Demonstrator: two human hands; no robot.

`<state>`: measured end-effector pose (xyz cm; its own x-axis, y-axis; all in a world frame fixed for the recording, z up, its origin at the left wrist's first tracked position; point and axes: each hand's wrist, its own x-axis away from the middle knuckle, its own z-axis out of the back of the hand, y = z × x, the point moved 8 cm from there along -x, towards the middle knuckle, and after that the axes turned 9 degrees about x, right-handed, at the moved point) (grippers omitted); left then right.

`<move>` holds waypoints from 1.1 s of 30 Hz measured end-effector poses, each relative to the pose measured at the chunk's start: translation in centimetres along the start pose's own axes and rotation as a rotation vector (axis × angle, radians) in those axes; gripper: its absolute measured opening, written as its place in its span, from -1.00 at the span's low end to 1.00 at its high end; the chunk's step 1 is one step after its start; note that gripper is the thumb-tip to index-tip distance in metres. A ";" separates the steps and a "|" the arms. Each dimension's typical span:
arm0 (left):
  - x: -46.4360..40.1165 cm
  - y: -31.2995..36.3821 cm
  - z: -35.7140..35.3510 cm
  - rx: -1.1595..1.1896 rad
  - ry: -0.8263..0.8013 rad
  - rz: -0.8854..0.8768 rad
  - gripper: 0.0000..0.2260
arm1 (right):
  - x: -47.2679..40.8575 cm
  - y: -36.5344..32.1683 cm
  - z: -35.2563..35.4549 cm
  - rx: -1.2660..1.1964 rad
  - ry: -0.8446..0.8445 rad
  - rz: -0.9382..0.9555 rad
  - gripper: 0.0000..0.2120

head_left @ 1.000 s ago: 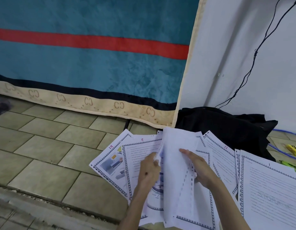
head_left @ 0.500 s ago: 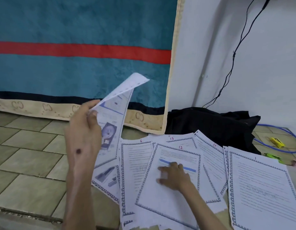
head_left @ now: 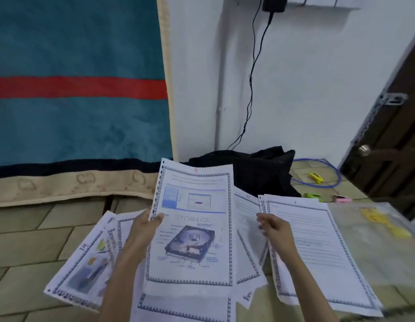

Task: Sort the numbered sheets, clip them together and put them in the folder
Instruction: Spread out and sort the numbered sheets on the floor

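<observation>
My left hand [head_left: 143, 228] grips the left edge of a sheet [head_left: 192, 228] numbered 4, with a hard-drive picture, and holds it up facing me above the spread of sheets. My right hand [head_left: 275, 231] hovers beside it with loosely curled fingers, over the sheet numbered 1 [head_left: 318, 247], and holds nothing. Sheet 14 [head_left: 85, 261] lies at the left, sheet 11 [head_left: 246, 205] peeks out behind the raised page. A clear plastic folder [head_left: 374, 240] with yellow parts lies on the floor at the right.
A black bag [head_left: 255, 170] sits against the white wall behind the papers. A teal blanket [head_left: 74, 124] with a red stripe hangs at the left. A blue cable [head_left: 327, 173], small yellow, green and pink items and a dark door [head_left: 392, 124] are at the right.
My left hand has swung sheet 4 from the far left to the middle, facing me. My right hand has lifted off sheet 12 and moved right. The camera has turned right.
</observation>
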<state>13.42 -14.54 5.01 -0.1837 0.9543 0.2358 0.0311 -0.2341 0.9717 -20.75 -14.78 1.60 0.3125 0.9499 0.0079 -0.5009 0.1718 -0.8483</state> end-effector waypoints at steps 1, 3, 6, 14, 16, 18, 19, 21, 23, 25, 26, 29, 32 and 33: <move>-0.5 -1.9 -1.2 0.030 -0.044 0.072 -0.81 | -0.3 0.7 2.6 0.062 0.098 -0.017 -0.74; -1.4 -5.2 -3.2 0.039 -0.104 0.176 -0.75 | -1.0 2.9 7.1 0.200 0.247 -0.117 -0.76; -2.3 -8.4 -5.7 0.006 -0.165 0.246 -0.72 | -1.5 7.3 12.4 0.394 0.329 -0.418 -0.63; -3.8 -11.4 -7.5 0.028 -0.078 0.270 -0.71 | -0.2 12.3 14.0 0.642 0.054 -0.793 -0.08; -4.0 -11.8 -7.3 0.030 -0.059 0.273 -0.71 | -0.8 13.3 13.8 0.637 0.055 -0.807 -0.05; -4.1 -12.0 -7.2 0.057 -0.054 0.278 -0.70 | -1.3 14.0 13.5 0.589 0.025 -0.797 -0.10; -4.1 -12.1 -7.1 0.067 -0.057 0.283 -0.70 | -1.6 14.2 13.5 0.549 0.023 -0.770 -0.19; -3.9 -12.1 -7.2 0.082 -0.068 0.286 -0.71 | -1.8 13.6 13.7 0.453 0.043 -0.697 -0.37; -3.7 -11.9 -7.3 0.101 -0.082 0.288 -0.73 | -1.9 12.6 14.5 0.356 0.079 -0.633 -0.47; -3.7 -11.9 -7.3 0.112 -0.095 0.286 -0.74 | -2.1 10.7 15.5 0.274 0.089 -0.547 -0.55; -3.7 -11.9 -7.3 0.122 -0.102 0.287 -0.74 | -2.2 9.5 15.9 0.243 0.074 -0.489 -0.58; -3.6 -11.8 -7.4 0.149 -0.124 0.278 -0.77 | -2.2 3.5 17.2 0.179 0.037 -0.272 -0.71; -3.6 -11.8 -7.5 0.177 -0.139 0.275 -0.78 | -1.7 -3.2 17.0 -0.107 -0.073 -0.079 -0.63; -3.5 -11.7 -7.5 0.176 -0.136 0.276 -0.78 | -1.7 -5.0 16.5 -0.201 -0.124 -0.023 -0.50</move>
<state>6.33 -16.54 -7.26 -0.0127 0.8784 0.4778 0.2320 -0.4622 0.8559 -32.04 -12.91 14.57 0.2143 0.9732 0.0830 -0.3202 0.1503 -0.9353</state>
